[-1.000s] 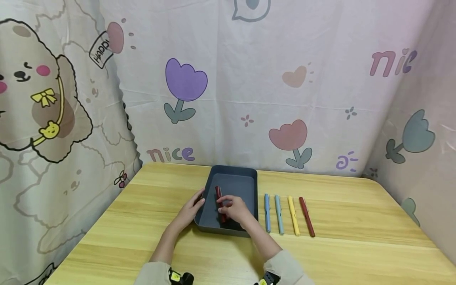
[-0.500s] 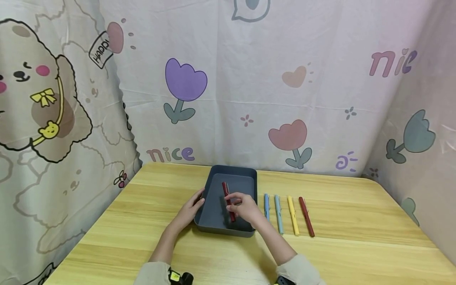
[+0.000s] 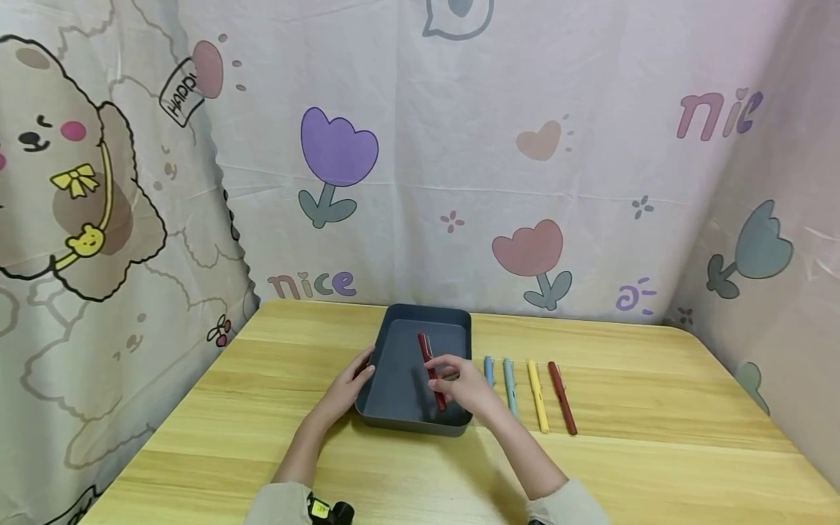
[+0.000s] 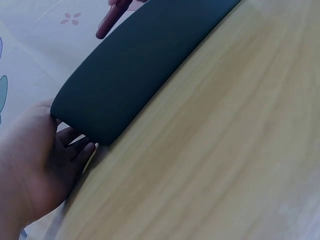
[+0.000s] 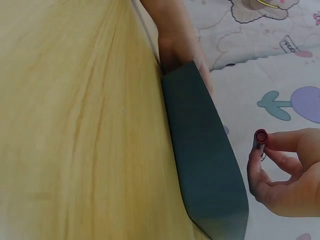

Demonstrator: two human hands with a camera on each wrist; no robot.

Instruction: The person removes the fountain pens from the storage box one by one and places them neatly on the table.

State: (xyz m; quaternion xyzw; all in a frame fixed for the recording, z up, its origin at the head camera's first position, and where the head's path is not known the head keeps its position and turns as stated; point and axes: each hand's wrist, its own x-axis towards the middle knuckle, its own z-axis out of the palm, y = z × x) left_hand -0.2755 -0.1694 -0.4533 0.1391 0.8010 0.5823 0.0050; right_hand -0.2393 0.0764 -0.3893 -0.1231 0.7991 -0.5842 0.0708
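Observation:
A dark grey tray (image 3: 415, 425) sits on the table. My left hand (image 3: 343, 390) grips its left side, with the thumb at the rim and the fingers against the outer wall; the left wrist view shows the hand (image 4: 35, 165) at the tray's end. Over the right half of the tray, my right hand (image 3: 464, 383) pinches a dark red pen (image 3: 423, 346) with a clip, tilted, between thumb and fingers. In the right wrist view the pen (image 5: 260, 136) is seen end-on, above the tray's rim.
Right of the tray, a row of capped pens lies on the wooden table (image 3: 656, 408): blue (image 3: 488, 370), light teal (image 3: 510, 383), yellow (image 3: 538, 396) and dark red (image 3: 563, 399). My right forearm partly covers the blue and teal ones. A printed curtain (image 3: 420, 219) hangs behind the table.
My right hand has moved right with the dark red pen, from the tray's left-middle to its right half. The left hand and the tray have stayed in place.

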